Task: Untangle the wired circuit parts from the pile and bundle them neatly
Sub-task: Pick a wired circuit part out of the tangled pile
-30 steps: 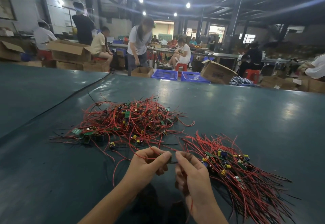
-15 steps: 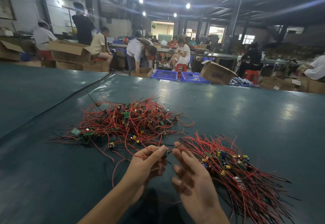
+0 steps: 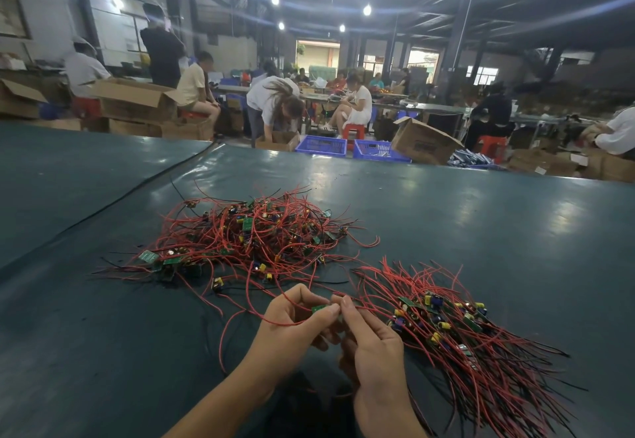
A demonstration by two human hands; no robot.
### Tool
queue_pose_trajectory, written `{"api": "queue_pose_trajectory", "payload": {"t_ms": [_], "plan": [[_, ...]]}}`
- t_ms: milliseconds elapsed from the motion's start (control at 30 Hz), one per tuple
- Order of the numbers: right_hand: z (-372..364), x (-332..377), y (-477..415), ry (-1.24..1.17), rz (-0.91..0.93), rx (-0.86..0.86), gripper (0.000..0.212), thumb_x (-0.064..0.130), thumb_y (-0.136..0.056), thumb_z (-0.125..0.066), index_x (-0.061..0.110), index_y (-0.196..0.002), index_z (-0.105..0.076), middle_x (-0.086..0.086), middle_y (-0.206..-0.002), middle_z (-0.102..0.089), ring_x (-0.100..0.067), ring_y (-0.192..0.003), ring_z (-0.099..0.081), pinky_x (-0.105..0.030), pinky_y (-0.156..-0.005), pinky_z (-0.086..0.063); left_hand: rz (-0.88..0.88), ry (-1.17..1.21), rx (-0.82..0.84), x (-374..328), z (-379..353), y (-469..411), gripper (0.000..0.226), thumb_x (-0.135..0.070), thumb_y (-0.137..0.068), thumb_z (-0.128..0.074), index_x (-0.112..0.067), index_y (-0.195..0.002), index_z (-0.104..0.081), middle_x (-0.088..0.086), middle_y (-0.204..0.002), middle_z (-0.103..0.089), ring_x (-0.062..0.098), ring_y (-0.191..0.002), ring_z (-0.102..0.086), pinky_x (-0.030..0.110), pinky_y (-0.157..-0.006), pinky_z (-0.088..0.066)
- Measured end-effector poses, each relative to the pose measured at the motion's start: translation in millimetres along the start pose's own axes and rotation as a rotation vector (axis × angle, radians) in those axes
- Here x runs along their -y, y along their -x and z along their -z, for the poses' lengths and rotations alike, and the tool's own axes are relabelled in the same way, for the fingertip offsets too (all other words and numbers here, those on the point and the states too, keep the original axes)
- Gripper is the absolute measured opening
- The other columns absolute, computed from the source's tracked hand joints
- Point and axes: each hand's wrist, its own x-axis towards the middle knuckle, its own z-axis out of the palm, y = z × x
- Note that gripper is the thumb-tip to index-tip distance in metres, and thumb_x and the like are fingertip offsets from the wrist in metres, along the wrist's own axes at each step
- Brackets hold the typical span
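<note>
A tangled pile (image 3: 254,235) of small green circuit boards with red and black wires lies on the dark green table (image 3: 481,231), straight ahead. To its right, a sorted bundle (image 3: 457,331) lies with its wires roughly side by side. In front of both, my left hand (image 3: 292,321) pinches one small green circuit part (image 3: 320,308) between thumb and forefinger. Its red wire loops down to the left. My right hand (image 3: 371,345) meets it fingertip to fingertip and pinches the same part from the right.
A black cable (image 3: 137,190) runs along the table's seam at the left. Beyond the far edge, several people work among cardboard boxes (image 3: 422,142) and blue crates (image 3: 321,145).
My right hand opened briefly, then closed back onto the part. Both hands lifted slightly towards the pile. A person beyond the table bent down over a box.
</note>
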Motion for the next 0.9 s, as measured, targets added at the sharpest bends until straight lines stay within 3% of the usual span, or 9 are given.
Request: {"api": "queue_pose_trajectory", "payload": {"t_ms": [100, 167, 333, 467, 533, 633, 700, 800, 900], "plan": [[-2.6, 2.6, 2.8, 0.001, -0.001, -0.001, 0.013, 0.026, -0.081, -0.071, 0.020, -0.078, -0.082, -0.005, -0.068, -0.073, -0.017, -0.061, -0.067, -0.026, -0.053, -0.052, 0.006, 0.030, 0.008, -1.6, -0.5, 0.0, 0.009, 0.002, -0.086, -0.065, 0.000, -0.081, -0.057, 0.010, -0.059, -0.062, 0.016, -0.050, -0.057, 0.024, -0.052, -0.050], [-3.2, 5.3, 3.1, -0.010, -0.025, -0.053, 0.015, 0.025, -0.084, -0.069, 0.022, -0.076, -0.081, 0.004, -0.047, -0.055, -0.008, -0.042, -0.049, -0.020, -0.040, -0.038, -0.001, 0.048, 0.005, -4.3, 0.1, -1.1, 0.014, 0.006, -0.086, -0.063, -0.001, -0.077, -0.054, 0.008, -0.055, -0.059, 0.015, -0.048, -0.053, 0.023, -0.050, -0.047], [14.0, 15.8, -5.6, -0.212, -0.076, -0.153, 0.018, 0.022, -0.088, -0.066, 0.015, -0.080, -0.080, 0.006, -0.045, -0.030, -0.006, -0.035, -0.023, -0.017, -0.035, -0.020, -0.014, 0.052, -0.006, -10.7, 6.9, -3.5, 0.021, 0.010, -0.084, -0.061, -0.005, -0.073, -0.051, 0.008, -0.054, -0.057, 0.016, -0.047, -0.049, 0.022, -0.048, -0.044], [15.5, 14.7, -7.4, -0.197, -0.019, -0.141, 0.026, 0.022, -0.089, -0.065, 0.018, -0.068, -0.079, 0.005, -0.048, -0.035, -0.005, -0.036, -0.024, -0.019, -0.034, -0.019, 0.038, 0.094, 0.040, -6.7, 6.5, -2.6, 0.012, 0.007, -0.087, -0.056, -0.004, -0.082, -0.059, 0.006, -0.054, -0.052, 0.015, -0.045, -0.045, 0.022, -0.046, -0.042], [13.8, 13.4, -7.8, -0.199, -0.022, -0.126, 0.023, 0.024, -0.086, -0.067, 0.018, -0.068, -0.079, 0.005, -0.049, -0.039, -0.004, -0.035, -0.025, -0.018, -0.033, -0.022, 0.047, 0.090, 0.080, -5.5, 6.2, -1.9, 0.010, -0.009, -0.084, -0.061, -0.007, -0.083, -0.071, 0.005, -0.054, -0.049, 0.014, -0.045, -0.044, 0.021, -0.046, -0.040], [14.2, 14.0, -8.9, -0.186, -0.023, -0.091, 0.019, 0.026, -0.081, -0.067, 0.017, -0.070, -0.080, 0.005, -0.050, -0.040, -0.003, -0.036, -0.029, -0.017, -0.034, -0.026, 0.057, -0.013, 0.179, -6.9, 4.9, 0.9, 0.033, -0.040, -0.082, -0.065, -0.009, -0.076, -0.075, 0.002, -0.055, -0.049, 0.013, -0.048, -0.047, 0.021, -0.049, -0.041], [14.1, 15.6, -8.1, -0.174, -0.012, -0.073, 0.018, 0.029, -0.076, -0.068, 0.017, -0.070, -0.080, 0.006, -0.051, -0.044, -0.003, -0.038, -0.034, -0.017, -0.036, -0.030, 0.078, -0.059, 0.222, -8.5, 3.8, 2.5, 0.040, -0.050, -0.084, -0.068, -0.013, -0.068, -0.073, 0.002, -0.056, -0.054, 0.012, -0.051, -0.051, 0.022, -0.053, -0.043], [14.3, 18.8, -6.7, -0.207, -0.011, -0.075, 0.018, 0.026, -0.075, -0.068, 0.016, -0.064, -0.079, 0.007, -0.049, -0.054, -0.001, -0.037, -0.045, -0.015, -0.036, -0.037, 0.068, -0.033, 0.210, -11.0, 2.6, 3.0, 0.033, -0.043, -0.079, -0.065, -0.016, -0.060, -0.069, 0.004, -0.059, -0.057, 0.013, -0.053, -0.054, 0.023, -0.054, -0.045], [11.9, 15.5, -6.7, -0.186, -0.005, -0.121, 0.019, 0.024, -0.082, -0.068, 0.015, -0.070, -0.080, 0.005, -0.049, -0.050, -0.003, -0.037, -0.041, -0.016, -0.037, -0.033, 0.054, -0.021, 0.183, -11.4, 1.1, 2.6, 0.031, -0.038, -0.080, -0.062, -0.016, -0.058, -0.068, 0.005, -0.059, -0.058, 0.014, -0.053, -0.055, 0.023, -0.054, -0.045]]}}
